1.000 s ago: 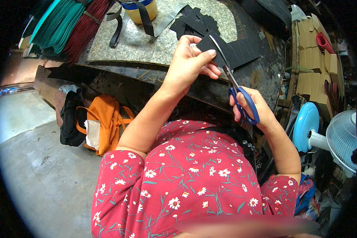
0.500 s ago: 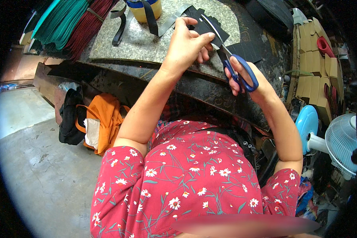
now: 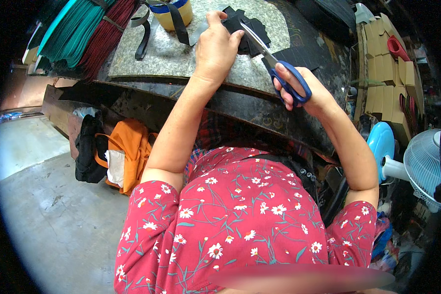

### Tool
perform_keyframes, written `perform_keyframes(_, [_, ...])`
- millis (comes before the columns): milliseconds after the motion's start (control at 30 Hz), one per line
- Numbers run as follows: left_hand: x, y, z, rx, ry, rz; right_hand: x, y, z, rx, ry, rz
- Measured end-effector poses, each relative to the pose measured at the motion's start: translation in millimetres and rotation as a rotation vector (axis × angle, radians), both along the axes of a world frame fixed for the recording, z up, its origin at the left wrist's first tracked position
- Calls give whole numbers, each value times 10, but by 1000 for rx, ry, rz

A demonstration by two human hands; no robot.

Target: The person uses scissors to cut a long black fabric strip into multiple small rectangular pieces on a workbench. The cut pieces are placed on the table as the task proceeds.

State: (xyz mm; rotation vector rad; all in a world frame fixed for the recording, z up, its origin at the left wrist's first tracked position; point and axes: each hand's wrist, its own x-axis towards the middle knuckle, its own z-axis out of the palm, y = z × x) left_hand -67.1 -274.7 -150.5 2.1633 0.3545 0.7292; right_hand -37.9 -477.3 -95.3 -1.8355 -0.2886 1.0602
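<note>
1. Nearest to the camera, your red floral shirt [image 3: 240,215] filled the lower view, with an orange bag [image 3: 137,154] and a black bag [image 3: 88,154] left of your left forearm.
2. To the right of your right forearm was a white fan [image 3: 421,169] with a blue base.
3. Your right hand [image 3: 312,89] was closed around the blue handles of the scissors [image 3: 269,55], thumb and fingers in the loops; their blades pointed up and leftward.
4. Your left hand [image 3: 218,51] was partly curled, forefinger and thumb apart, beside the black pieces [image 3: 259,32]; whether it gripped one, I could not tell.
5. Those pieces lay in an overlapping heap on the speckled grey slab [image 3: 157,61], the scissors' tips over them.
6. The slab rested on the dark bench [image 3: 335,54], with black sheets [image 3: 299,60] at its right edge.
7. Farther back, a black strip [image 3: 180,30] hung over a yellow tub [image 3: 162,22] with a blue rim.
8. Teal [image 3: 71,39] and dark red bundles [image 3: 103,41] lay at left; a black roll [image 3: 328,14] and tan boxes [image 3: 384,73] stood at right.
</note>
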Motion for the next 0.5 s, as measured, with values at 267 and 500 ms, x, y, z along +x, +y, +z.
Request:
perform_keyframes(267, [-172,-74,-41,356,-103,134,-145,-840,-118,344,50,-135])
perform_keyframes(500, [-727,-132,491,132,-829,144,-221,-1171,-316,568,-113,-324])
